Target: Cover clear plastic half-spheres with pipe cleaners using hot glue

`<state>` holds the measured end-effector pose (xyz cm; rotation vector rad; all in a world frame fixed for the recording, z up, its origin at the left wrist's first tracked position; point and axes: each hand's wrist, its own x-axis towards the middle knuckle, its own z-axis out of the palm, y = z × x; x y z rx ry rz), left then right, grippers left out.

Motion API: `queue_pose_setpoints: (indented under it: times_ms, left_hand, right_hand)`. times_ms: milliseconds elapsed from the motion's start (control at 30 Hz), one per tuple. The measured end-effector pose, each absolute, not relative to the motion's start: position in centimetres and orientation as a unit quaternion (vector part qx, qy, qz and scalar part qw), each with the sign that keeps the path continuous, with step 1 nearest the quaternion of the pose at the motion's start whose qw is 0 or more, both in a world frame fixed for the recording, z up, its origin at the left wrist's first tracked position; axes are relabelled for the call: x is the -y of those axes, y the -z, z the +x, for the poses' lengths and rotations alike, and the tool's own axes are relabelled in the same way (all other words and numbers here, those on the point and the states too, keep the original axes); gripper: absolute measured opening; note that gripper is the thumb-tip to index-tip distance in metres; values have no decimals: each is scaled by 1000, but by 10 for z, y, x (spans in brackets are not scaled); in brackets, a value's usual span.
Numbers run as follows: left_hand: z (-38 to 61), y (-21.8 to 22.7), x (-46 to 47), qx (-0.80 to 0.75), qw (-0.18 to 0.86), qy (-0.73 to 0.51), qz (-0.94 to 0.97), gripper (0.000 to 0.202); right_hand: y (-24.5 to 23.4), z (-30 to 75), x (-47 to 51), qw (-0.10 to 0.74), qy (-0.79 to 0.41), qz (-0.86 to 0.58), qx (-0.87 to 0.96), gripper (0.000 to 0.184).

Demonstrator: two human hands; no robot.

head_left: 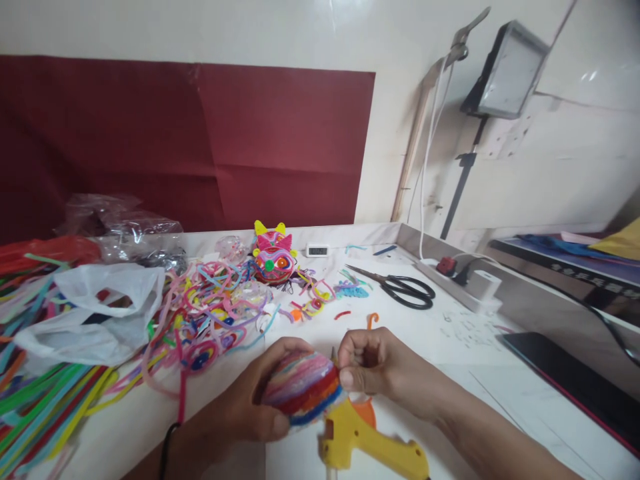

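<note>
Currently, the left hand (265, 407) is clamping a striped rounded piece (303, 387) between thumb and fingers; its bands are running from pink and purple to red, orange and blue. The right hand (370, 367) is curling in at the piece's right edge, thumb drawing near the fingers; cannot tell whether the tips are closing on anything. Just below the right hand, a yellow glue gun (375, 443) is lying on the white tabletop (300, 460), an orange piece (367, 410) partly showing behind it. Beyond the right hand, black-handled scissors (407, 293) are lying with their blades pointing away to the left. Left of and beyond the left hand, a tangle of coloured fuzzy strips (210, 313) is spreading beside a white plastic bag (95, 313). Farther ahead of both hands, a bright yellow-eared figure (273, 257) is standing near a small digital clock (317, 251).
</note>
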<state>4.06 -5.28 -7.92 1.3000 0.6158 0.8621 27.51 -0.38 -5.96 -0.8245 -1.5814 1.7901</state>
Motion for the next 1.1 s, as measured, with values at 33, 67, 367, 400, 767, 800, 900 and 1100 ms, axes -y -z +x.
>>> queue_pose_setpoints:
  times_ms: [33,67,367,400,767,800,900,1100]
  left_hand:
    - [41,77,54,-271,666,-389,575,73]
    - [42,75,55,-268,663,-397,575,70]
    - [45,71,60,-269,662,-425,556,59]
    - [45,72,61,-268,670,-425,546,58]
    - [52,78,61,-217,737,-449,457,49]
    - [54,77,61,-210,746,-449,445,47]
    - [60,70,63,-186,743,-466,443,39]
    - [57,74,58,-212,723,-478,452,39]
  right_hand:
    - [59,275,4,302,-676,-312,595,46]
    - [58,274,5,303,-677,-313,593,47]
    - [61,273,7,330,-663,-311,596,47]
    - [61,273,7,338,-654,-310,601,46]
    - [62,270,17,468,-342,-239,779,13]
    - [62,270,18,480,-299,-206,798,14]
    - [65,270,20,493,-210,-139,833,24]
    - [68,268,20,502,-135,-150,841,30]
